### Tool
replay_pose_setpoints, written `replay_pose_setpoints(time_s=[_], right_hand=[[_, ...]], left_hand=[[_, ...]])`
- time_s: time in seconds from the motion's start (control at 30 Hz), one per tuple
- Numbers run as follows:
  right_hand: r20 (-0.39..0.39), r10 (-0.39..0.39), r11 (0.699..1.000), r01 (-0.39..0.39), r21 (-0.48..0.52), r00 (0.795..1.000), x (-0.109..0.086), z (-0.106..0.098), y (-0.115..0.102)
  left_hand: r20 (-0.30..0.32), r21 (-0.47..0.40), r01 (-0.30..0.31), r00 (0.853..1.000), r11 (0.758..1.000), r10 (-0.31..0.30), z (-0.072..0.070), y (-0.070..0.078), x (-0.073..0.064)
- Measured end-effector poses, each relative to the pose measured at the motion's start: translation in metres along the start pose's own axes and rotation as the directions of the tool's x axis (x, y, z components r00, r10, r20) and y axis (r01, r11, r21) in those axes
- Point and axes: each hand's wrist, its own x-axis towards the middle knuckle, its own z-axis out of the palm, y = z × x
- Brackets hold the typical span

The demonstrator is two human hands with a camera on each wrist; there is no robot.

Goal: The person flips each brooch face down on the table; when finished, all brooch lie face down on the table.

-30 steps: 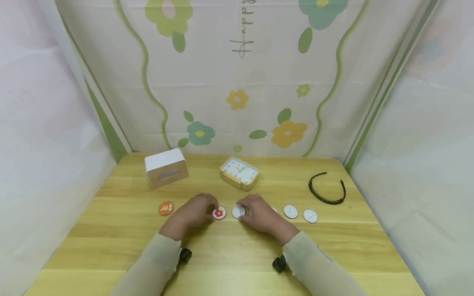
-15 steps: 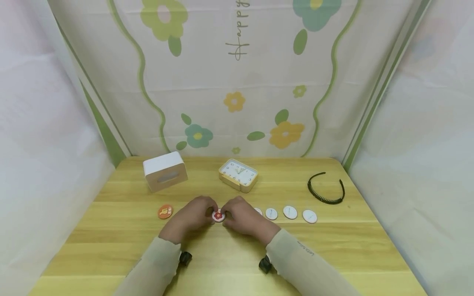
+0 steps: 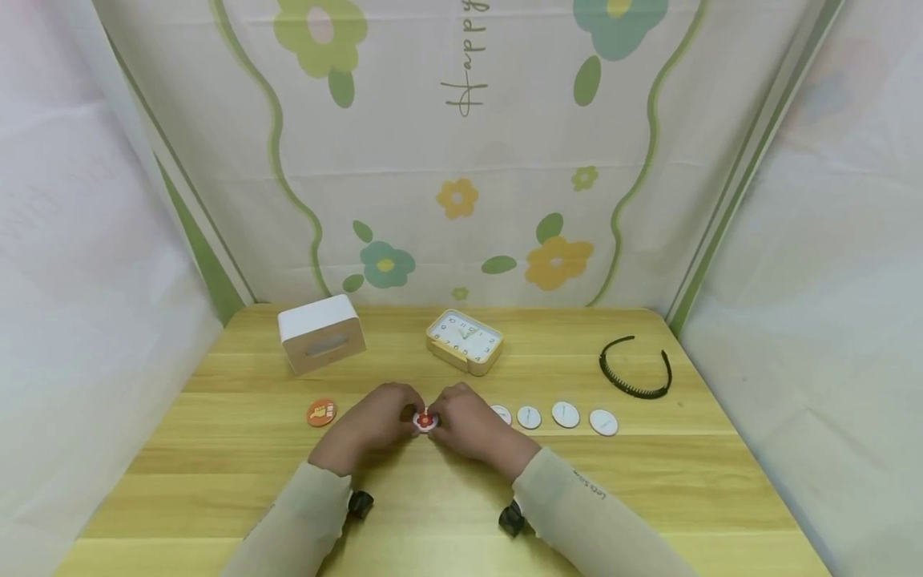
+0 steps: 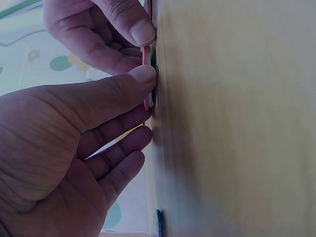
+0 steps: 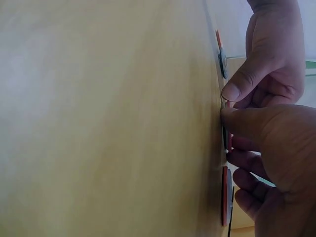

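Note:
In the head view a small round badge with a red flower (image 3: 425, 420) lies low at the table between my two hands. My left hand (image 3: 380, 415) pinches its left edge between thumb and fingers. From the other side my right hand (image 3: 465, 423) pinches its right edge, thumb tips nearly meeting. The left wrist view shows the badge's thin red rim (image 4: 146, 102) edge-on under the left thumb. Left of the hands lies an orange badge with a thumbs-up picture (image 3: 321, 413). White round discs run to the right, the nearest white disc (image 3: 501, 414) partly behind my right hand.
Further right are a white disc (image 3: 529, 417), another white disc (image 3: 566, 414) and an outermost white disc (image 3: 603, 421). Behind them lies a black headband (image 3: 634, 389). A tissue box (image 3: 322, 334) and a yellow alarm clock (image 3: 465, 340) stand towards the back, before a flowered cloth (image 3: 404, 144).
My right hand has moved left from a white disc to the flower badge; that disc no longer shows separately. My left hand stays at the badge. The head view has shifted slightly.

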Motion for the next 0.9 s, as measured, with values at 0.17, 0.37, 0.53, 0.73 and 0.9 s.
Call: replay_pose_setpoints(time_s=[0.17,0.37,0.53,0.73,0.9], right_hand=[[-0.009,-0.026,0.999,0.026,-0.042,1.0,-0.0007,-0.0006,-0.0007],[-0.007,-0.024,0.998,0.024,-0.053,1.0,-0.0035,-0.0038,0.0002],[-0.017,0.003,1.0,-0.004,-0.028,1.0,-0.006,-0.0069,0.0016],[-0.052,0.038,0.999,-0.037,0.002,0.998,-0.0064,-0.0082,0.0036],[-0.086,0.048,0.996,-0.042,0.079,0.995,-0.0045,-0.0093,0.0044]], left_hand=[[0.004,0.021,-0.023,1.0,1.0,0.023,-0.0006,-0.0008,-0.0003],[0.017,0.023,-0.054,0.998,0.998,0.054,-0.0047,-0.0027,-0.004],[0.01,0.017,-0.049,0.999,0.999,0.049,-0.007,-0.0047,-0.0059],[-0.046,0.012,-0.044,0.998,0.999,0.045,-0.0074,-0.0004,-0.0033],[-0.086,0.035,-0.022,0.996,0.999,0.025,-0.0067,0.002,0.0007]])
